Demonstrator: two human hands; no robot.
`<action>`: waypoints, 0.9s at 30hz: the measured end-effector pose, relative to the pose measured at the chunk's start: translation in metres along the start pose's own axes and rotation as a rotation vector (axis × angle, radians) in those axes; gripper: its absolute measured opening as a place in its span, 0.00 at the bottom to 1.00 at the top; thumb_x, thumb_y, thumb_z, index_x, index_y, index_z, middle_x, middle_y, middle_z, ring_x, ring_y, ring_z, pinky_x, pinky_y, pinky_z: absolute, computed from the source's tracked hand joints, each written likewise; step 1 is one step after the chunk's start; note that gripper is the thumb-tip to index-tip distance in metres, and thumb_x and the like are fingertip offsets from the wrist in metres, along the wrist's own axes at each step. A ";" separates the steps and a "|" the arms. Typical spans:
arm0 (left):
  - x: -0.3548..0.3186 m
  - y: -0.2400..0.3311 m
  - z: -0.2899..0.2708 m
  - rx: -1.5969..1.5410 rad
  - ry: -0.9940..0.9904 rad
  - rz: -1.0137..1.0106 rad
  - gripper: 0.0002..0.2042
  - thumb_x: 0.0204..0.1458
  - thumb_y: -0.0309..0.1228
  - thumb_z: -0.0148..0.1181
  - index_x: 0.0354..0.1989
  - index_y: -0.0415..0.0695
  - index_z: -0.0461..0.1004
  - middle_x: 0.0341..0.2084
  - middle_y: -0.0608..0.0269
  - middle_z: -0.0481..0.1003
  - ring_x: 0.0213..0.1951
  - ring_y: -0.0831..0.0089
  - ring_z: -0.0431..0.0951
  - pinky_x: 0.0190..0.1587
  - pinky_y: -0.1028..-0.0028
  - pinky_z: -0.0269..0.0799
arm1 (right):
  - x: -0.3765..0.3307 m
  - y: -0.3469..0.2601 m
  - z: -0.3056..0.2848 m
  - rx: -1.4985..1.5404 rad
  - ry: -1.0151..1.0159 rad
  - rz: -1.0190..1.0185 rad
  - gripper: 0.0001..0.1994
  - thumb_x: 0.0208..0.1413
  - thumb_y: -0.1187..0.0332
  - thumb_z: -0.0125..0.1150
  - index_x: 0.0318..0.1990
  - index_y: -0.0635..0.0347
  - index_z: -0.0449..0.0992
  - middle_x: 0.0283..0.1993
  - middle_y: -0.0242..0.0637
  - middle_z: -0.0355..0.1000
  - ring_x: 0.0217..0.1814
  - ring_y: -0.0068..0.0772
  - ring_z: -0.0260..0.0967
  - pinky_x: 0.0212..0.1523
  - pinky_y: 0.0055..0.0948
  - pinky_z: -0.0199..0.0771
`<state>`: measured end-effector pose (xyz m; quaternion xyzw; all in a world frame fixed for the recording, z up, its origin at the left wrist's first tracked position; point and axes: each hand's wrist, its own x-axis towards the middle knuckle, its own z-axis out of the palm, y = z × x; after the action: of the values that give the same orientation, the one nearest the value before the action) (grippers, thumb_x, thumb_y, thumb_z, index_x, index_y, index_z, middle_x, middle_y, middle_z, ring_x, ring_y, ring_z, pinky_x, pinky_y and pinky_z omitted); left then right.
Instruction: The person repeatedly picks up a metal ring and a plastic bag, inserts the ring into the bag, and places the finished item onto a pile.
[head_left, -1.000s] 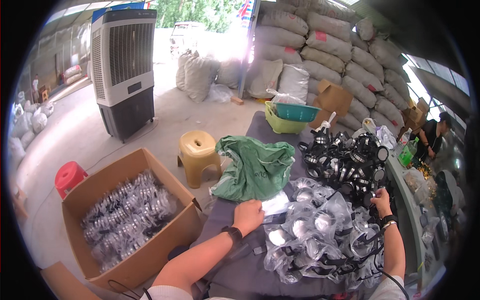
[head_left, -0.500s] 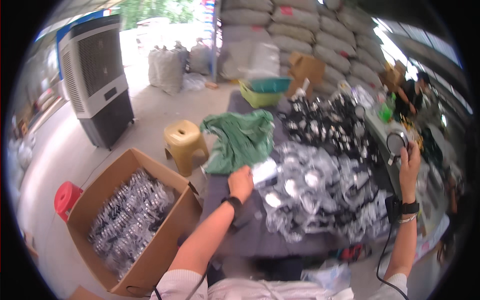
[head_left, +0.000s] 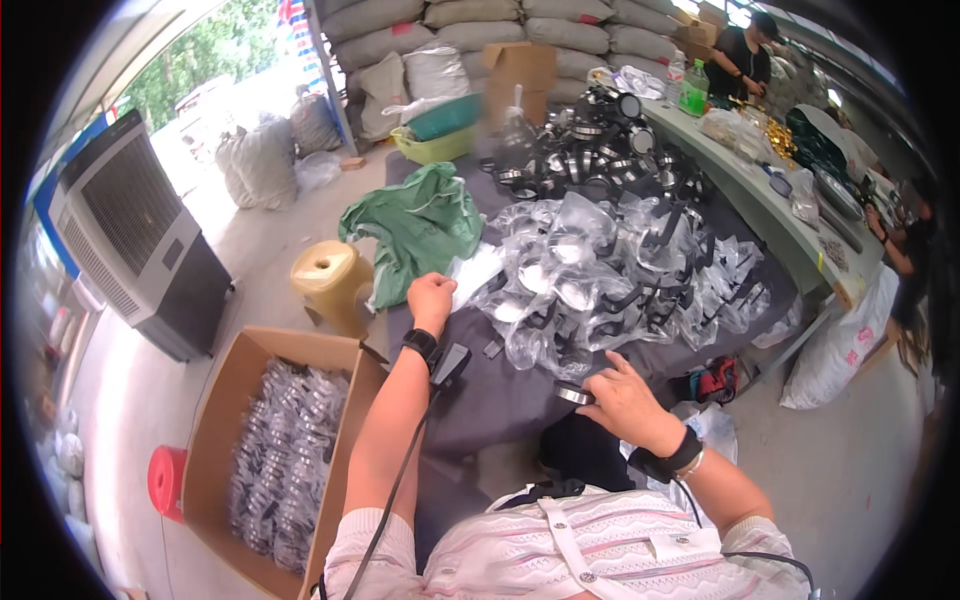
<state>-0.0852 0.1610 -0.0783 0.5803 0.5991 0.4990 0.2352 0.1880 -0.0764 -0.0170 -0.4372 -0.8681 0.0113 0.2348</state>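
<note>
Cardboard box, floor left: part-filled with bagged items, room left. Left hand: closed in loose fist on clear bag at table edge. Bagged pile, mid-table: large. Right hand: pinching small round black-rimmed piece at near edge. Unbagged black pieces, far end: many remaining.

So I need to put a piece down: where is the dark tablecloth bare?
Bare dark cloth lies along the near edge, between the left hand, the right hand and the heap of clear plastic bags. Beyond, bags and black round parts crowd it; the green cloth covers the left corner.
</note>
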 end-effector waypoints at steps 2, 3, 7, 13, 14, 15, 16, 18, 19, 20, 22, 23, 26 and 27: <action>-0.015 0.009 -0.020 0.032 -0.005 -0.017 0.06 0.37 0.31 0.62 0.22 0.41 0.78 0.18 0.55 0.75 0.23 0.65 0.76 0.29 0.69 0.69 | 0.001 -0.001 0.011 0.033 0.020 -0.021 0.14 0.39 0.68 0.67 0.30 0.60 0.67 0.31 0.41 0.68 0.41 0.44 0.67 0.57 0.46 0.60; -0.021 0.003 -0.028 0.016 0.026 0.052 0.07 0.37 0.31 0.62 0.20 0.40 0.76 0.17 0.54 0.74 0.22 0.63 0.75 0.27 0.67 0.68 | 0.005 -0.001 0.020 0.070 0.043 -0.040 0.15 0.38 0.68 0.68 0.30 0.61 0.66 0.33 0.43 0.68 0.45 0.46 0.65 0.56 0.44 0.61; -0.061 0.027 -0.043 0.091 0.143 0.145 0.06 0.35 0.29 0.63 0.19 0.40 0.74 0.17 0.55 0.74 0.22 0.65 0.75 0.26 0.68 0.68 | -0.003 -0.010 0.016 0.008 -0.161 0.032 0.17 0.33 0.81 0.59 0.36 0.61 0.66 0.53 0.49 0.62 0.59 0.56 0.56 0.52 0.44 0.65; -0.122 0.067 -0.062 -0.256 -0.060 0.171 0.09 0.42 0.27 0.63 0.22 0.38 0.67 0.14 0.64 0.70 0.18 0.80 0.69 0.20 0.75 0.64 | -0.001 -0.011 0.011 -0.029 -0.148 0.005 0.15 0.32 0.82 0.54 0.34 0.64 0.68 0.41 0.47 0.67 0.44 0.52 0.63 0.40 0.42 0.67; -0.129 0.062 -0.067 -0.285 -0.056 0.149 0.09 0.42 0.27 0.63 0.22 0.39 0.67 0.15 0.66 0.69 0.17 0.81 0.68 0.19 0.76 0.62 | 0.003 -0.010 0.012 0.132 -0.106 0.038 0.15 0.33 0.81 0.56 0.34 0.64 0.68 0.38 0.47 0.67 0.41 0.52 0.64 0.38 0.41 0.66; -0.134 0.059 -0.069 -0.325 -0.070 0.135 0.08 0.43 0.26 0.62 0.23 0.40 0.67 0.15 0.68 0.68 0.16 0.83 0.66 0.18 0.77 0.61 | 0.010 -0.015 0.010 0.261 -0.090 0.151 0.16 0.36 0.78 0.61 0.37 0.65 0.69 0.34 0.41 0.69 0.35 0.43 0.67 0.36 0.37 0.67; -0.138 0.061 -0.069 -0.393 -0.125 0.060 0.09 0.42 0.27 0.63 0.23 0.39 0.68 0.15 0.66 0.69 0.18 0.82 0.67 0.20 0.76 0.62 | 0.012 -0.018 0.006 0.628 -0.141 0.386 0.15 0.40 0.77 0.63 0.39 0.65 0.70 0.35 0.35 0.71 0.34 0.28 0.69 0.36 0.30 0.68; -0.146 0.077 -0.075 -0.540 -0.246 -0.088 0.09 0.42 0.26 0.62 0.24 0.38 0.68 0.15 0.68 0.69 0.19 0.83 0.67 0.21 0.76 0.63 | 0.024 -0.030 0.002 1.160 -0.010 0.406 0.14 0.46 0.76 0.61 0.43 0.66 0.71 0.38 0.32 0.72 0.39 0.21 0.68 0.41 0.22 0.69; -0.151 0.086 -0.077 -0.615 -0.299 -0.163 0.08 0.43 0.25 0.62 0.24 0.38 0.68 0.15 0.71 0.69 0.19 0.85 0.65 0.20 0.78 0.62 | 0.028 -0.032 0.006 1.340 0.004 0.433 0.16 0.46 0.77 0.61 0.45 0.66 0.70 0.40 0.31 0.72 0.39 0.21 0.68 0.42 0.22 0.69; -0.153 0.088 -0.073 -0.622 -0.358 -0.146 0.08 0.43 0.25 0.62 0.24 0.38 0.68 0.15 0.71 0.69 0.19 0.85 0.65 0.20 0.78 0.62 | 0.033 -0.037 0.006 1.458 0.008 0.434 0.17 0.46 0.77 0.61 0.47 0.66 0.70 0.42 0.32 0.72 0.40 0.21 0.68 0.43 0.23 0.69; -0.161 0.091 -0.066 -0.621 -0.369 -0.119 0.04 0.45 0.22 0.60 0.27 0.37 0.71 0.16 0.73 0.71 0.19 0.86 0.67 0.19 0.80 0.62 | 0.041 -0.049 0.010 1.631 0.010 0.401 0.17 0.47 0.77 0.59 0.47 0.66 0.70 0.43 0.34 0.72 0.43 0.23 0.69 0.45 0.26 0.69; -0.166 0.096 -0.059 -0.620 -0.405 -0.105 0.04 0.45 0.22 0.60 0.27 0.37 0.71 0.16 0.73 0.71 0.19 0.86 0.67 0.19 0.80 0.62 | 0.043 -0.052 0.014 1.728 0.009 0.381 0.16 0.48 0.77 0.59 0.47 0.66 0.70 0.44 0.34 0.72 0.44 0.24 0.69 0.46 0.28 0.69; -0.183 0.110 -0.056 -0.520 -0.406 0.021 0.05 0.49 0.19 0.54 0.34 0.37 0.74 0.19 0.67 0.74 0.21 0.86 0.71 0.21 0.83 0.66 | 0.047 -0.056 0.019 1.952 0.008 0.388 0.14 0.50 0.74 0.58 0.46 0.64 0.70 0.43 0.34 0.71 0.47 0.27 0.68 0.50 0.30 0.67; -0.186 0.111 -0.058 -0.518 -0.425 0.028 0.05 0.49 0.19 0.54 0.34 0.37 0.74 0.19 0.67 0.74 0.21 0.86 0.71 0.21 0.83 0.66 | 0.045 -0.055 0.025 1.954 0.037 0.386 0.14 0.50 0.74 0.57 0.46 0.64 0.70 0.42 0.34 0.72 0.47 0.26 0.68 0.51 0.29 0.66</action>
<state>-0.0440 -0.0501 -0.0148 0.6004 0.3820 0.5058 0.4876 0.1132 -0.0713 -0.0086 -0.1857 -0.3880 0.7522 0.4992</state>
